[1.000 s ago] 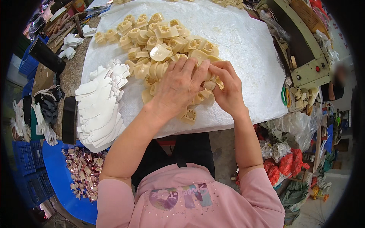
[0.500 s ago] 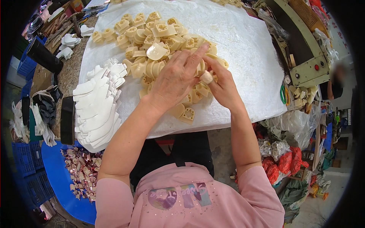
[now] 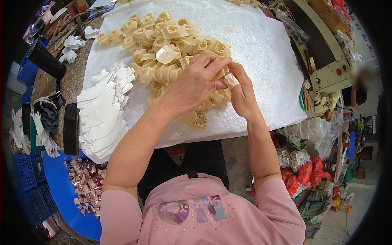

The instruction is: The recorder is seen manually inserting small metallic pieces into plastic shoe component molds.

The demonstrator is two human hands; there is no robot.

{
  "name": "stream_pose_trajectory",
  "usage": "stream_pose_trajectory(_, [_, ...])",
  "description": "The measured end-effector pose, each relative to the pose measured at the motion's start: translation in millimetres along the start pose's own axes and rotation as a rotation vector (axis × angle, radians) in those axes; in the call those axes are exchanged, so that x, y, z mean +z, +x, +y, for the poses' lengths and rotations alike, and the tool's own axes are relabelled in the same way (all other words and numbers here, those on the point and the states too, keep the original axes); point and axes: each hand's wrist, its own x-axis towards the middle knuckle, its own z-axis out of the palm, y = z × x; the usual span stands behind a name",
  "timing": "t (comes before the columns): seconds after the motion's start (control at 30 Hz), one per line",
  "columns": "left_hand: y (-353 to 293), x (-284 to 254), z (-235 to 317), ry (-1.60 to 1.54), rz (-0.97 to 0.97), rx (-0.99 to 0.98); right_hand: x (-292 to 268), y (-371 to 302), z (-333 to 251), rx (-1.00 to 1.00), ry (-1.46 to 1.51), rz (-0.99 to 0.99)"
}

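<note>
My left hand [image 3: 194, 83] and my right hand [image 3: 243, 90] meet over the right side of a pile of cream plastic shoe heels [image 3: 179, 32]. Between them is one cream heel [image 3: 221, 75], mostly hidden by the fingers. The left fingers are bent over it from above and the left thumb points toward my right hand. My right fingers curl around its far side. A pale wrap [image 3: 231, 81] covers the right thumb. Left of the pile, flat curved white pieces [image 3: 102, 114] lie overlapped in a stack.
A white woven sheet [image 3: 269, 53] covers the table. A dark cylinder [image 3: 47, 60] and a black slab [image 3: 71, 128] sit along its left side. Below left, a blue tub [image 3: 55, 179] holds shiny pinkish pieces [image 3: 85, 183]. At right stand a greenish machine [image 3: 332, 76] and red plastic bags [image 3: 305, 173].
Both hands stay together over the pile. The left fingers have bent inward from a stretched position, and the right thumb has shifted slightly right and up.
</note>
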Motion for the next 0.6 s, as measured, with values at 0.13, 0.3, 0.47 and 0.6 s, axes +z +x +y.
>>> stream_pose_trajectory(0.13, [2, 3, 1, 0.049, 0.005, 0.041, 2, -1, -6, 0.064, 0.038, 0.014])
stream_pose_trajectory(0.3, [3, 0, -2, 0.084, 0.024, 0.096, 8, -2, -1, 0.132, 0.244, 0.078])
stream_pose_trajectory(0.47, [2, -1, 5, -0.015, 0.057, 0.049, 14, -3, -22, 0.216, 0.413, 0.075])
stream_pose_trajectory(0.6, [3, 7, 7, 0.080, 0.194, 0.175, 23, 0, -29, 0.231, 0.510, 0.114])
